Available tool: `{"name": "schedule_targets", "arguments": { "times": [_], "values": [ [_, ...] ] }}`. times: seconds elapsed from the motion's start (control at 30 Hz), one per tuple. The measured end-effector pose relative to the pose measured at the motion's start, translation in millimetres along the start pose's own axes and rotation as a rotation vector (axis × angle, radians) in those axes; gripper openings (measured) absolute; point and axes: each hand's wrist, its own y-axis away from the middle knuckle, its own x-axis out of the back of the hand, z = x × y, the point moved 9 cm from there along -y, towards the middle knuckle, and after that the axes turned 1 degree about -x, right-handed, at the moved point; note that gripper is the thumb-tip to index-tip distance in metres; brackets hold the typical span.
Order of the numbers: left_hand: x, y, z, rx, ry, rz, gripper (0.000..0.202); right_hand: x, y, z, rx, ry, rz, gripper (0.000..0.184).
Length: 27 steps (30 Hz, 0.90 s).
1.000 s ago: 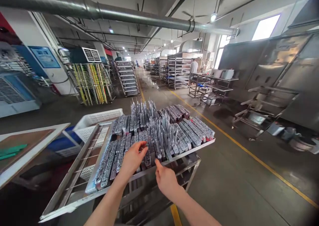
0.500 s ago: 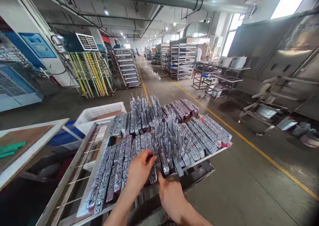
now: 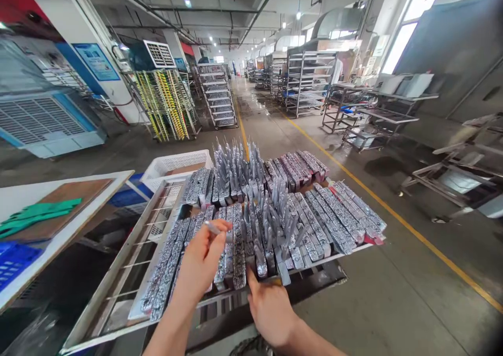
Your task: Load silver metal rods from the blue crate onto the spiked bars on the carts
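My left hand (image 3: 204, 254) is closed, with a slim grey stick (image 3: 214, 228) pinched between thumb and fingers, above the rows of speckled grey bars (image 3: 239, 246). Several similar grey pointed sticks (image 3: 271, 214) stand upright in the bars just right of it. At the front edge, my right hand (image 3: 272, 308) has its index finger against the near end of a bar (image 3: 250, 256) that carries upright sticks. Its other fingers are curled and partly hidden below. More upright sticks (image 3: 236, 165) fill part of the far row.
The bars lie on a metal rack frame (image 3: 113, 282). Left of it are a white perforated basket (image 3: 176, 163) and a table (image 3: 113, 180) with green gloves (image 3: 43, 212). Wheeled racks (image 3: 216, 94) line the aisle. Metal carts (image 3: 389, 115) stand to the right.
My left hand has moved left and up from the bars, and a grey stick now shows in its fingers. My right hand stays at the bar's near end. The view has shifted slightly.
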Motion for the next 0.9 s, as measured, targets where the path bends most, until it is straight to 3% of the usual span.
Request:
{"name": "schedule_targets", "arguments": {
  "times": [0.13, 0.23, 0.37, 0.47, 0.6, 0.67, 0.77, 0.9],
  "values": [
    [-6.9, -3, -20, 0.12, -0.055, 0.043, 0.017, -4, 2, 1, 0.024, 0.012, 0.01, 0.06],
    [-30.3, -7, -34, 0.129, -0.115, -0.043, 0.027, -6, 1, 1, 0.012, 0.004, -0.01, 0.061],
    [-48.8, -12, -37, 0.1, -0.173, -0.109, 0.019, -9, -1, 2, -0.007, -0.018, -0.047, 0.06],
    [-35.9, -13, -26, 0.121, -0.206, -0.021, 0.022, -10, -1, 2, 0.004, -0.006, -0.05, 0.061],
    [4.4, -16, 0, 0.106, -0.149, 0.183, 0.026, -9, 0, 2, 0.035, -0.026, -0.044, 0.062],
    [12.7, -20, 5, 0.093, -0.132, 0.18, 0.021, -8, 0, 3, 0.026, -0.041, -0.048, 0.063],
    [6.5, -27, -3, 0.111, -0.139, 0.117, 0.019, -10, -1, 5, 0.009, -0.048, -0.071, 0.063],
    [-23.8, -33, -24, 0.163, -0.173, -0.013, 0.024, -11, -3, 6, 0.016, -0.048, -0.074, 0.064]
  ]
}}
